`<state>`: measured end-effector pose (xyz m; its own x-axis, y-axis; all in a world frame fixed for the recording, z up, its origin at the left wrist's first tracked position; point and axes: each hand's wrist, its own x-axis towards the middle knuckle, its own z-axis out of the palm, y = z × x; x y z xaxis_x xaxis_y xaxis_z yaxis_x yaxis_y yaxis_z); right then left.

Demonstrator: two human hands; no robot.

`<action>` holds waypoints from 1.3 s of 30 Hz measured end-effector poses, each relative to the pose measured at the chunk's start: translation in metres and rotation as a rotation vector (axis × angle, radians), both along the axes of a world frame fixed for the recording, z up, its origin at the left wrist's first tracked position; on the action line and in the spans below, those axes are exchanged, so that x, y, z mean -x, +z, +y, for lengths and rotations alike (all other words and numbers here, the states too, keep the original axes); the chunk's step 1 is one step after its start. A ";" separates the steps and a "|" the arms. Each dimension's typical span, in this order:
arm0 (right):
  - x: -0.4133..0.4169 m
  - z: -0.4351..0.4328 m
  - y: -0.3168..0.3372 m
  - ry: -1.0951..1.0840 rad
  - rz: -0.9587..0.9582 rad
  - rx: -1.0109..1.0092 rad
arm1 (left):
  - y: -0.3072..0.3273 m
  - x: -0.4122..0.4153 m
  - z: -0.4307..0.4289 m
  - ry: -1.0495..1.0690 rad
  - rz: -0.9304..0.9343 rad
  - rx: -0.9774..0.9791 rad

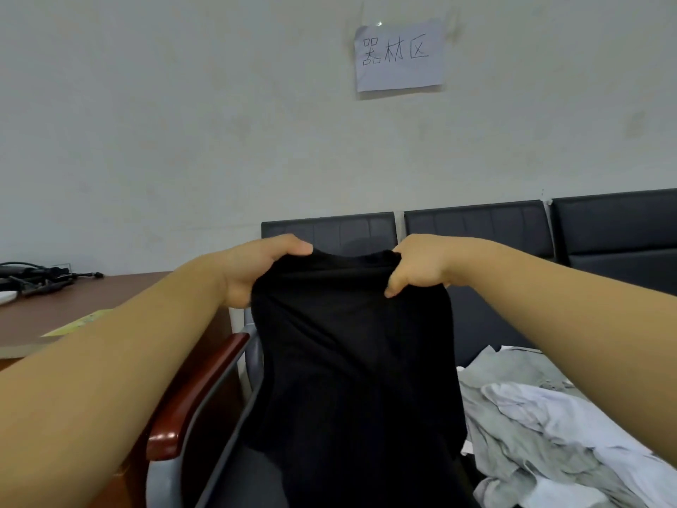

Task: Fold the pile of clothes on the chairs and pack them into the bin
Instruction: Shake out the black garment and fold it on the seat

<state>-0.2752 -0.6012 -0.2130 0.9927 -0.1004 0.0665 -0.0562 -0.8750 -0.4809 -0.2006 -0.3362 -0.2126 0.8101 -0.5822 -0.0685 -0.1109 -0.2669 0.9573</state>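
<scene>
A black garment [351,361] hangs in the air in front of me, over the leftmost seat of a row of black chairs [476,221]. My left hand [256,269] grips its top left corner, and my right hand [417,265] pinches its top right corner, so the cloth hangs straight down. A pile of grey and white clothes [542,427] lies on the seat to the right, under my right forearm. No bin is in view.
A brown desk [91,306] stands to the left, with black cables [40,276] and a yellow sheet [80,320] on it. A red-brown chair armrest [198,394] runs below my left arm. A handwritten paper sign [399,55] is taped to the wall.
</scene>
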 end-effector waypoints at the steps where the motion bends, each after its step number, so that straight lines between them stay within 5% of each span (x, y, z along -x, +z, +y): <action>1: -0.004 -0.001 0.000 -0.024 -0.030 -0.045 | 0.001 0.002 0.003 -0.098 -0.044 -0.109; 5: -0.015 -0.002 -0.001 -0.030 -0.066 -0.281 | 0.000 0.002 0.000 -0.026 -0.323 -0.393; 15: -0.022 -0.002 -0.009 0.207 0.112 -0.712 | -0.001 -0.007 0.003 0.089 -0.161 -0.010; 17: -0.027 -0.003 -0.009 0.146 0.062 -0.634 | -0.001 -0.007 0.003 0.103 -0.155 0.023; 20: -0.034 -0.004 -0.011 -0.045 -0.084 -0.174 | 0.000 -0.008 0.000 0.123 -0.172 0.045; 22: -0.036 0.002 -0.011 -0.113 -0.099 -0.058 | -0.001 -0.009 -0.003 0.138 -0.177 0.038; 28: -0.037 0.015 -0.014 -0.139 0.071 -0.800 | -0.007 -0.015 -0.008 0.176 -0.214 -0.014; 32: -0.040 0.015 -0.014 -0.131 0.013 -1.251 | -0.011 -0.018 -0.010 0.189 -0.236 -0.026; 39: -0.052 0.030 -0.021 -0.275 -0.064 -1.477 | -0.017 -0.026 -0.013 0.193 -0.275 0.000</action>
<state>-0.2231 -0.5709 -0.2340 0.9316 -0.2918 -0.2167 -0.0787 0.4200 -0.9041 -0.1747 -0.3489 -0.2294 0.8935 -0.4166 0.1677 -0.3125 -0.3085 0.8984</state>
